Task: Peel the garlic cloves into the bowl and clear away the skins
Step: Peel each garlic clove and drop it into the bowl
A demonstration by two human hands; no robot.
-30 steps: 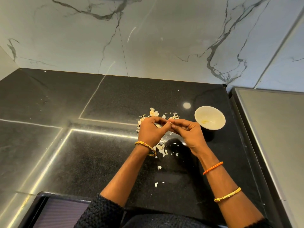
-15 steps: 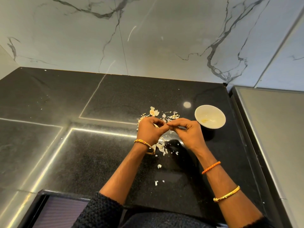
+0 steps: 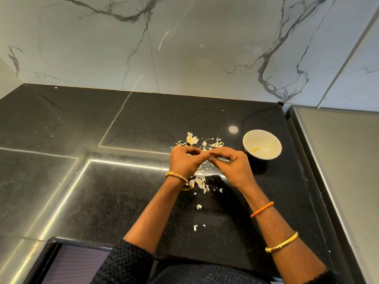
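Observation:
My left hand (image 3: 185, 160) and my right hand (image 3: 231, 163) meet fingertip to fingertip above the black counter, fingers curled, pinching a small garlic clove that the fingers almost wholly hide. Pale garlic skins (image 3: 205, 143) lie scattered just beyond the hands, and more skins (image 3: 200, 181) lie under and behind the left wrist. A white bowl (image 3: 272, 147) stands to the right of my right hand, with a yellowish peeled clove (image 3: 254, 149) at its bottom.
A black granite counter (image 3: 123, 191) runs from the marble wall (image 3: 184, 48) to its front edge near me. A grey steel surface (image 3: 344, 160) borders the counter on the right. Small skin flakes (image 3: 195, 227) lie closer to me.
Both hands stay together in nearly the same spot; the fingers have shifted slightly on the clove. The bowl and skins lie as before.

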